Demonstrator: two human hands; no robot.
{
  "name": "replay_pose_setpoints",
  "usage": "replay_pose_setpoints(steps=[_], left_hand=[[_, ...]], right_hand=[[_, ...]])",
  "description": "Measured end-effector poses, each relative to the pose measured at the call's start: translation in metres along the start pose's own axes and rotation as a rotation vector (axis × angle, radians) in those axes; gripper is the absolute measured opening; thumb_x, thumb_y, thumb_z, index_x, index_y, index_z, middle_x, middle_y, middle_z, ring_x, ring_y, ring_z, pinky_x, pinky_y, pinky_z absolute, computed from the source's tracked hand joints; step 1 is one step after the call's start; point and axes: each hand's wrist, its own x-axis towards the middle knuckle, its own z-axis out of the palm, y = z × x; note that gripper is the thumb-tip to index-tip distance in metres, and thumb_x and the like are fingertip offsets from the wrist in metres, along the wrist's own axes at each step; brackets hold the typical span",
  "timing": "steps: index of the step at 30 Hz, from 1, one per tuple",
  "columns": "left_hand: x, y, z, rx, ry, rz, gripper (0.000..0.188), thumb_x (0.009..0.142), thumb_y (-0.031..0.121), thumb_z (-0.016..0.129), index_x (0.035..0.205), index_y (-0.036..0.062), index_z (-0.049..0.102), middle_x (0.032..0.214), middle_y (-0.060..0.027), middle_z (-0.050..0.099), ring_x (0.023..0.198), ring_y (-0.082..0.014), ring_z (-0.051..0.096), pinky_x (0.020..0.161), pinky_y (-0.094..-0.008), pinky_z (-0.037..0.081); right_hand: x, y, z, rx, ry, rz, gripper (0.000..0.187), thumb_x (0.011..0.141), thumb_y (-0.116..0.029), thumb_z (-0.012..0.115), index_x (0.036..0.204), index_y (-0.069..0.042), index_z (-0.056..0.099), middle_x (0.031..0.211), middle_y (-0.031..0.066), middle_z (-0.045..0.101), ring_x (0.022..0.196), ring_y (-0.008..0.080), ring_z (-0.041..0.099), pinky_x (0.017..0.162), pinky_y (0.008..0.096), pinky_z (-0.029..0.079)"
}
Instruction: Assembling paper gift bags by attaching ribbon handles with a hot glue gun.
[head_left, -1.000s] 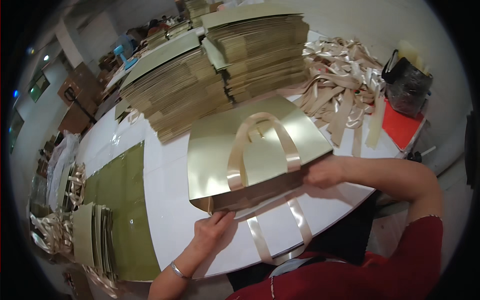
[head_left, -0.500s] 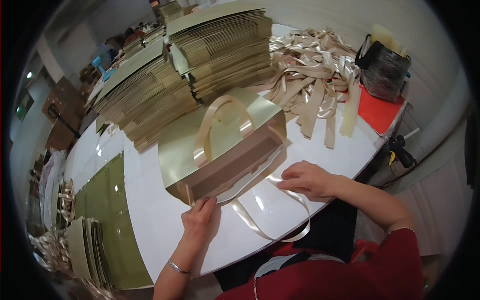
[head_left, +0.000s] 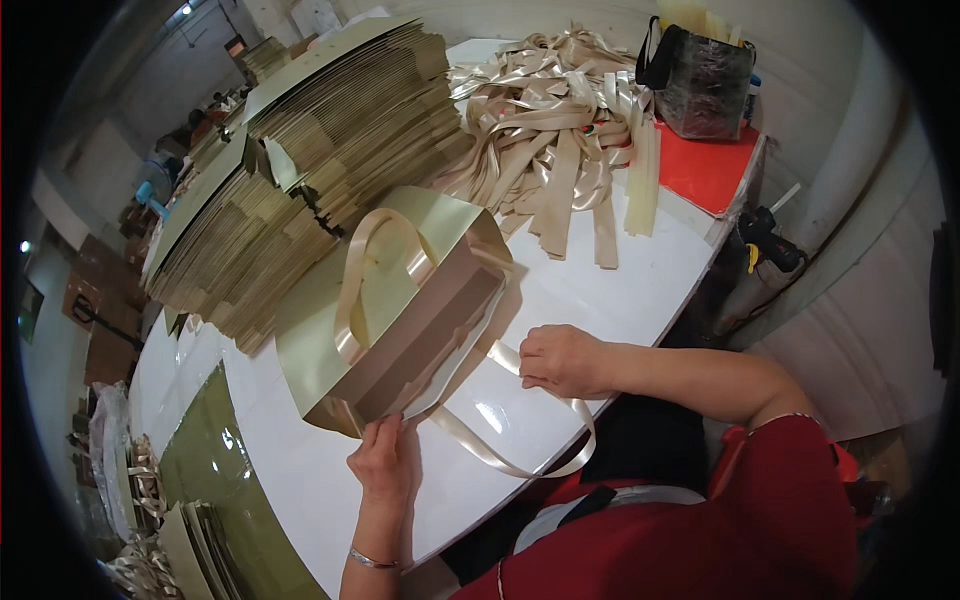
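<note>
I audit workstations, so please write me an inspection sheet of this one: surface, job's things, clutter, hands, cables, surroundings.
Surface: glossy white table, dark green mat at left.
Job's things: pale gold paper bag on its side, mouth towards the person; lower ribbon handle loops past the table edge.
Clutter: heaped satin ribbons, tall stacks of flat bags, red sheet under a plastic-wrapped holder.
Hands: left hand at the bag's rim; right hand curled over the lower handle, grip hidden.
Cables: none clearly distinguishable.
Surroundings: black glue gun beside the table, cardboard boxes beyond.
</note>
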Motion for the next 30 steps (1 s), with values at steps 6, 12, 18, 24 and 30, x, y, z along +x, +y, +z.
replay_pose_setpoints(steps=[6, 12, 18, 24, 30], left_hand=[[-0.005, -0.005, 0.002, 0.025, 0.007, -0.012, 0.013, 0.072, 0.003, 0.066, 0.084, 0.0080, 0.064, 0.081, -0.0071, 0.064, 0.062, -0.0258, 0.064, 0.051, -0.0319, 0.051], [-0.007, -0.003, 0.004, 0.002, -0.009, -0.032, 0.014, 0.072, 0.003, 0.067, 0.085, 0.0082, 0.065, 0.083, -0.0076, 0.065, 0.063, -0.0252, 0.065, 0.052, -0.0318, 0.052], [-0.004, 0.017, -0.016, 0.056, 0.004, -0.063, 0.017, 0.073, 0.002, 0.063, 0.089, 0.0077, 0.064, 0.084, -0.0070, 0.062, 0.062, -0.0259, 0.062, 0.052, -0.0326, 0.051], [0.041, 0.068, -0.012, 0.150, -0.103, 0.149, 0.027, 0.073, 0.004, 0.063, 0.100, 0.0074, 0.063, 0.093, -0.0098, 0.062, 0.073, -0.0264, 0.063, 0.064, -0.0351, 0.051], [0.057, 0.061, 0.064, -0.395, 0.000, -0.443, 0.028, 0.074, 0.012, 0.067, 0.100, 0.0030, 0.064, 0.088, -0.0123, 0.062, 0.070, -0.0286, 0.062, 0.067, -0.0352, 0.049]], right_hand=[[0.009, -0.036, 0.027, -0.042, 0.025, 0.072, 0.014, 0.074, -0.019, 0.064, 0.070, -0.008, 0.058, 0.074, 0.0077, 0.055, 0.075, 0.0258, 0.055, 0.068, 0.0360, 0.047], [0.007, -0.047, 0.001, -0.028, 0.072, 0.146, 0.016, 0.079, -0.024, 0.065, 0.083, -0.009, 0.064, 0.082, 0.0070, 0.060, 0.078, 0.0255, 0.058, 0.069, 0.0354, 0.048], [-0.120, 0.055, -0.100, -0.491, 0.417, 0.775, 0.025, 0.079, -0.014, 0.059, 0.102, -0.004, 0.061, 0.098, 0.0156, 0.061, 0.089, 0.0317, 0.059, 0.081, 0.0382, 0.048], [-0.289, 0.111, -0.199, -0.669, 0.043, 1.669, 0.055, 0.075, -0.027, 0.068, 0.115, 0.007, 0.051, 0.089, 0.0226, 0.064, 0.085, 0.0362, 0.063, 0.078, 0.0428, 0.049], [-0.288, 0.109, -0.141, 1.081, 1.025, 1.418, 0.030, 0.070, -0.026, 0.067, 0.092, -0.007, 0.059, 0.076, 0.0077, 0.060, 0.067, 0.0234, 0.059, 0.064, 0.0393, 0.050]])
